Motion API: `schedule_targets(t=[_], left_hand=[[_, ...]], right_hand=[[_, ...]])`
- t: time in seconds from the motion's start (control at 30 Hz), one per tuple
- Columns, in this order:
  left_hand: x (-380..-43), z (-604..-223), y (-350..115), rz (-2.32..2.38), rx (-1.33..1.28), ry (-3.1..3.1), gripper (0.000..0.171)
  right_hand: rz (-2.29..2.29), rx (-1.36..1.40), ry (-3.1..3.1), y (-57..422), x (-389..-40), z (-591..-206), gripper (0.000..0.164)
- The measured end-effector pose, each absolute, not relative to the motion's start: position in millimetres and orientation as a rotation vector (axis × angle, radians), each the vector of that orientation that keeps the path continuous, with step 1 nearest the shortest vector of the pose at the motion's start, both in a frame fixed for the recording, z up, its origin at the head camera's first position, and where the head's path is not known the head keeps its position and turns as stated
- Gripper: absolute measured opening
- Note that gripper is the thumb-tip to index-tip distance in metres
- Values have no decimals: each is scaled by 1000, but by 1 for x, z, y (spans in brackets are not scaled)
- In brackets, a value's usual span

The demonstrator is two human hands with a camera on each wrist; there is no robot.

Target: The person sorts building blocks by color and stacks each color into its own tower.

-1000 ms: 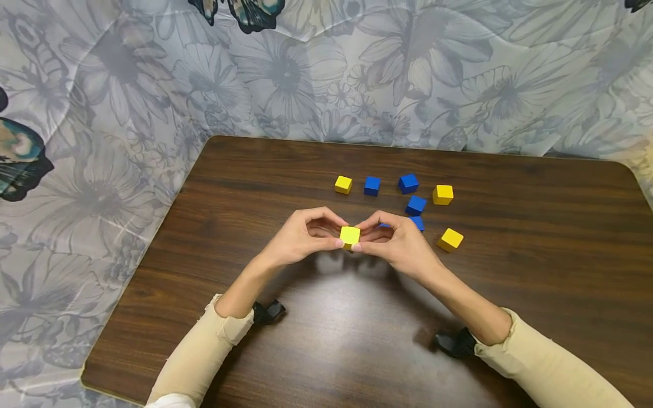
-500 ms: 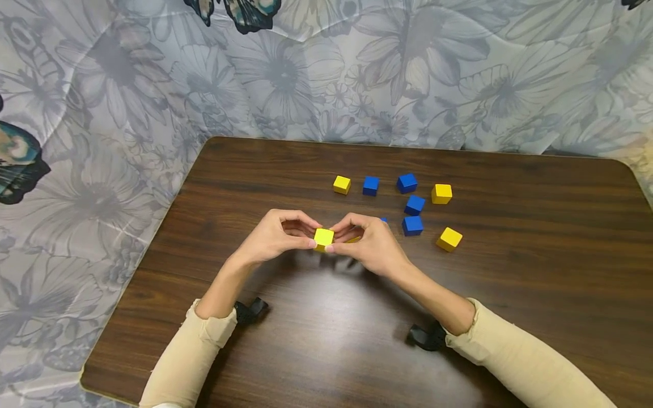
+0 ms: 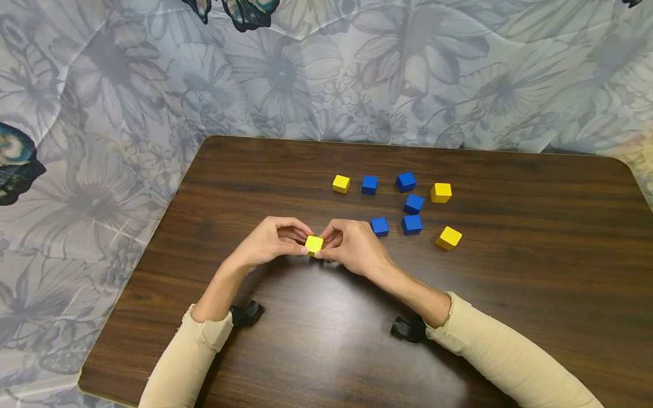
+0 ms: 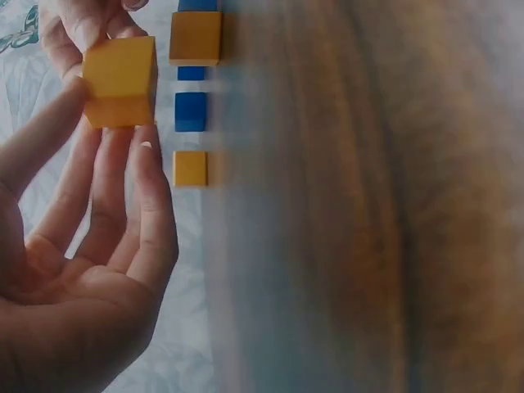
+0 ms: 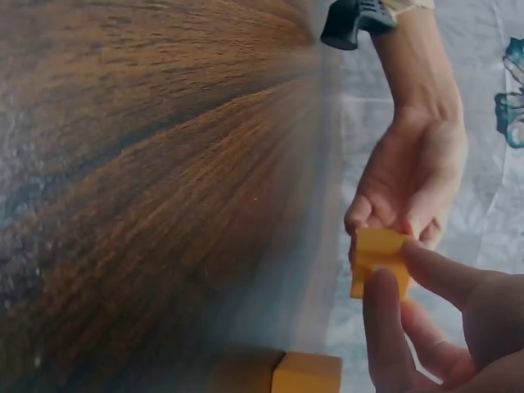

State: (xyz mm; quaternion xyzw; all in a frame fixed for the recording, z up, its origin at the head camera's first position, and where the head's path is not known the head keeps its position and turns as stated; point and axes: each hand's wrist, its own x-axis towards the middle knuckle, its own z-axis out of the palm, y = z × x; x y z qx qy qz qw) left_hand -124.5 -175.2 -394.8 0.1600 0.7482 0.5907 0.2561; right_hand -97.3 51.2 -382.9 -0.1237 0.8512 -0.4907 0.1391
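Observation:
A yellow cube [image 3: 314, 245] is pinched between my two hands above the table. My left hand [image 3: 266, 243] grips it from the left, thumb on the near side. From the right, my right hand [image 3: 358, 245] pinches the same cube with thumb and fingers, as the right wrist view also shows. A blue cube [image 3: 379, 226] lies just past the right hand, and another blue cube [image 3: 411, 225] sits to its right. In the left wrist view, one more yellow cube [image 4: 196, 38] rests on the table; in the head view the right hand hides it.
Behind the hands stand a yellow cube [image 3: 341, 184], a blue cube [image 3: 369, 185] and another blue cube [image 3: 406, 182]. To the right are a blue cube [image 3: 414, 204] and two yellow ones [image 3: 441, 193]. A floral cloth [image 3: 285, 73] hangs behind the brown table [image 3: 535, 238].
Both hands have carried the yellow cube left and slightly toward the person. Blue cubes that the right hand partly covered now show fully. The other visible cubes stay put.

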Motion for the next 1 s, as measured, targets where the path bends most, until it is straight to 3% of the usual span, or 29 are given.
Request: schedule_targets(t=[1.0], left_hand=[[-123, -403, -172, 1551, 216, 2014, 31]], right_hand=[[-1267, -485, 2606, 39, -95, -396, 25]])
